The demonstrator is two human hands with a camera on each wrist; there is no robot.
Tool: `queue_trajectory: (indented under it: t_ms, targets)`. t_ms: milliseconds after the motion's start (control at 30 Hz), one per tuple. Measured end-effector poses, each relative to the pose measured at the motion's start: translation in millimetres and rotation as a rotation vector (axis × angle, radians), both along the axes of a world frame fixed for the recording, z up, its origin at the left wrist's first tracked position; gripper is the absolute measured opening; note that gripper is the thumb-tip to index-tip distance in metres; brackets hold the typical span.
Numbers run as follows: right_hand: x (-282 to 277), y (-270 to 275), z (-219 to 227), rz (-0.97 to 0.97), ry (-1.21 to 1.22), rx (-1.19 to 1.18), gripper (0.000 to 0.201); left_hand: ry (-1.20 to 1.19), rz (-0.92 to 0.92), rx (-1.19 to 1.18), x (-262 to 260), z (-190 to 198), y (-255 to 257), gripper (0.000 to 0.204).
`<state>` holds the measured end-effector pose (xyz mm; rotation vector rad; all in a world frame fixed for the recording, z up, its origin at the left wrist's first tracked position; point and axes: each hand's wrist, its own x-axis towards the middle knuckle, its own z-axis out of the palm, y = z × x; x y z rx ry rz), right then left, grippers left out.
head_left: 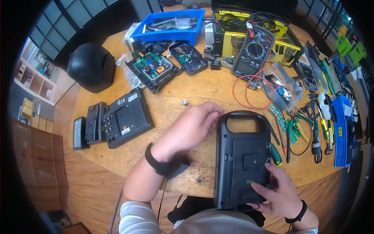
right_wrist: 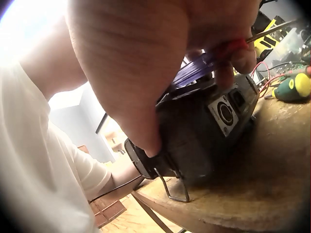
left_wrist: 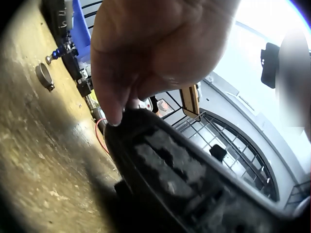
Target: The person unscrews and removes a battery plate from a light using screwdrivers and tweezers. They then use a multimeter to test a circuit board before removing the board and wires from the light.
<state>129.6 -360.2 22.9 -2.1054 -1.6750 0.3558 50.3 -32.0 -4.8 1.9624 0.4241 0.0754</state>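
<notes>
A black device (head_left: 243,156) with a loop handle at its far end stands tilted at the table's front edge. My left hand (head_left: 194,124) is at its far left corner; in the left wrist view the fingers of that hand (left_wrist: 150,53) pinch the device's end (left_wrist: 175,165). Over the lower right of the device lies my right hand (head_left: 278,193), fingers spread on its face. In the right wrist view this hand (right_wrist: 141,63) also holds a screwdriver (right_wrist: 194,70) with a clear purple and red handle, while its thumb touches the device (right_wrist: 194,131). The head view does not show that screwdriver.
Left on the table (head_left: 175,101) are a black monitor-like unit (head_left: 128,117) and a black case (head_left: 91,66). Opened housings (head_left: 152,68), a blue bin (head_left: 171,37) and a multimeter (head_left: 253,50) stand behind. A green screwdriver (head_left: 276,155) and pliers (head_left: 302,130) lie right.
</notes>
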Motion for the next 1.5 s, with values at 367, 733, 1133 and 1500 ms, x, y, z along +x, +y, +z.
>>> queue_trajectory:
  t_ms: [367,733,1133,1500]
  targets:
    - [-6,-10,7,-0.009,-0.104,-0.008,0.064,0.2,0.157,0.666,87,-39,41,0.031]
    - [9,-21,9,-0.041,0.013,-0.062,0.053,-0.051,0.109,0.683,66,-27,34,0.015]
    - [30,-43,9,-0.092,0.005,-0.045,0.049,-0.258,0.249,-0.019,-1,7,35,0.015]
    - [6,-47,0,0.068,-0.296,-0.048,0.036,-0.311,0.29,-0.078,-20,13,59,0.009]
